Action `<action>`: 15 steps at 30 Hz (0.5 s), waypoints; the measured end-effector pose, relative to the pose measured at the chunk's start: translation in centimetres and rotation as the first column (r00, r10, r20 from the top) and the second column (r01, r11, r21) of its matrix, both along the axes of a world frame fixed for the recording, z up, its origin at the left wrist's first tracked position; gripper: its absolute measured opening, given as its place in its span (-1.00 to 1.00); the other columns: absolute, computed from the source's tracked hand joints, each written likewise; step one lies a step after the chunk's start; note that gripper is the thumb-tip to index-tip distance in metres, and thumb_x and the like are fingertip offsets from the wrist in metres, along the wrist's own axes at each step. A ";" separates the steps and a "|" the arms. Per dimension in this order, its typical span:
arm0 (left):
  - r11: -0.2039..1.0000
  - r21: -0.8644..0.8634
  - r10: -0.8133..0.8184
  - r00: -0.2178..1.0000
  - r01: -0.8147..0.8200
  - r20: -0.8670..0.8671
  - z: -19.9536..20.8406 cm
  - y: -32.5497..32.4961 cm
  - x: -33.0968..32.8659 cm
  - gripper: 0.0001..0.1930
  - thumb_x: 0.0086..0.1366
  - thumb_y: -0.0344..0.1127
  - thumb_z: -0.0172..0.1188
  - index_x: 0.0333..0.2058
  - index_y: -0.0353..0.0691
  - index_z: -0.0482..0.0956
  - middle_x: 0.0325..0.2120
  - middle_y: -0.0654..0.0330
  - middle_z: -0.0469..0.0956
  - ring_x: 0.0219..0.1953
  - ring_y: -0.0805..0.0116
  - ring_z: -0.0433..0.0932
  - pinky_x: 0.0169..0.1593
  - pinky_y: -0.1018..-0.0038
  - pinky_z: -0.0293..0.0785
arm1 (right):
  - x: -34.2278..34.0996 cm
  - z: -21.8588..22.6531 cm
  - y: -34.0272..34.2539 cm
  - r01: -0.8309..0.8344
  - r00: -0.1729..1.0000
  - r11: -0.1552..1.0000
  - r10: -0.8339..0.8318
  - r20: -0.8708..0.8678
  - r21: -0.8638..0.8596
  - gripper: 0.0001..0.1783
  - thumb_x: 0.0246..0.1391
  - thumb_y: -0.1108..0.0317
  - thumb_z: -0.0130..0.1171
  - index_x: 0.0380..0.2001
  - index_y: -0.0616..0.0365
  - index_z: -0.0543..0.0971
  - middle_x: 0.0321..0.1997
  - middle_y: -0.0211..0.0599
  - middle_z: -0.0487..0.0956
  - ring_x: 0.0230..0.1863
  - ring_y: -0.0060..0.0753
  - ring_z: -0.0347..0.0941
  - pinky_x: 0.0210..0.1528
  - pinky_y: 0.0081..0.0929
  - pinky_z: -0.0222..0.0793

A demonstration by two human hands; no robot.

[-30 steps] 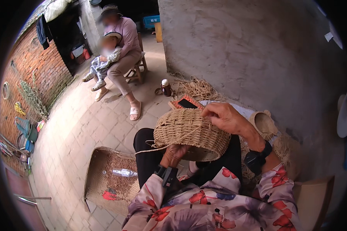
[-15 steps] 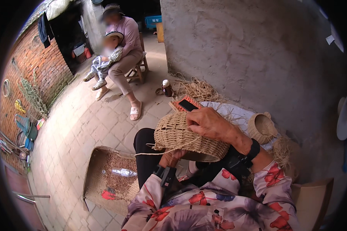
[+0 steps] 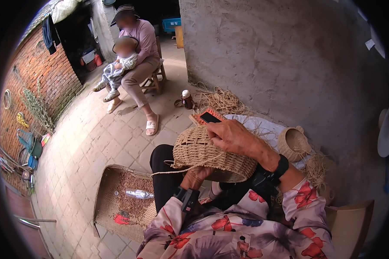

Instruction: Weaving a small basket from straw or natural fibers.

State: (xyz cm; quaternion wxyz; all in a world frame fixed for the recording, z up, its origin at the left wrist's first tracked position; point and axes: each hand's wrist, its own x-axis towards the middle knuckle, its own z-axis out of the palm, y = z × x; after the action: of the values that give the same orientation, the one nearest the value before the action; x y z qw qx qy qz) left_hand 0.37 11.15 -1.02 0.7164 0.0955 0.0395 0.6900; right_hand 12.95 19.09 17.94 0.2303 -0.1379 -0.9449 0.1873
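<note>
From the head view, a person is weaving a straw basket [image 3: 212, 153] on the lap. The right hand [image 3: 233, 136], which has slid down from the rim, is now lying across the basket's upper wall, fingers spread and pressing. The left hand [image 3: 197, 175] is clenching the underside near a loose strand [image 3: 177, 169]. Just beyond, an orange-cased phone [image 3: 208, 116] is lying on pale cloth; a clear plastic bottle [image 3: 139, 194] is resting in a floor tray [image 3: 103, 190].
</note>
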 end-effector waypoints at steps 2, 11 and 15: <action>1.000 0.013 -0.002 1.000 0.001 0.010 -0.2 0.0 -0.1 -0.50 0.23 -0.24 0.19 0.11 -0.26 0.31 0.07 0.08 0.41 0.07 0.17 0.43 0.18 0.21 0.38 | 0.2 0.4 -0.2 -0.024 1.000 1.000 0.024 0.004 -0.007 -0.86 -0.18 0.43 0.07 -0.45 0.19 0.43 -0.55 -0.16 0.49 -0.48 -0.07 0.45 -0.43 -0.24 0.32; 0.993 -0.010 -0.114 0.986 0.116 0.125 1.5 -1.7 0.8 -0.46 0.21 -0.26 0.20 0.14 -0.23 0.26 0.15 0.05 0.32 0.16 0.14 0.34 0.27 0.18 0.25 | 1.1 -0.7 -1.5 -0.077 0.997 0.994 0.079 0.024 -0.072 -0.84 -0.22 0.34 0.12 -0.48 0.12 0.46 -0.56 -0.30 0.51 -0.50 -0.27 0.50 -0.44 -0.34 0.37; 0.986 -0.063 -0.144 0.982 0.152 0.120 -0.5 -2.0 2.0 -0.46 0.18 -0.24 0.24 0.11 -0.22 0.31 0.11 0.06 0.37 0.16 0.15 0.33 0.25 0.14 0.26 | 1.7 -1.5 -2.0 -0.063 0.998 0.997 0.061 0.033 0.054 -0.86 -0.18 0.34 0.12 -0.48 0.13 0.46 -0.52 -0.30 0.54 -0.47 -0.26 0.53 -0.42 -0.29 0.40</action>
State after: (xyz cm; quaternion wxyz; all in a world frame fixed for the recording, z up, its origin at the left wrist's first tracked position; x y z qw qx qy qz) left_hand 2.34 9.11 -1.54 0.7698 0.0322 0.0158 0.6372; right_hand 14.68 17.10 16.42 0.2133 -0.1049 -0.9571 0.1659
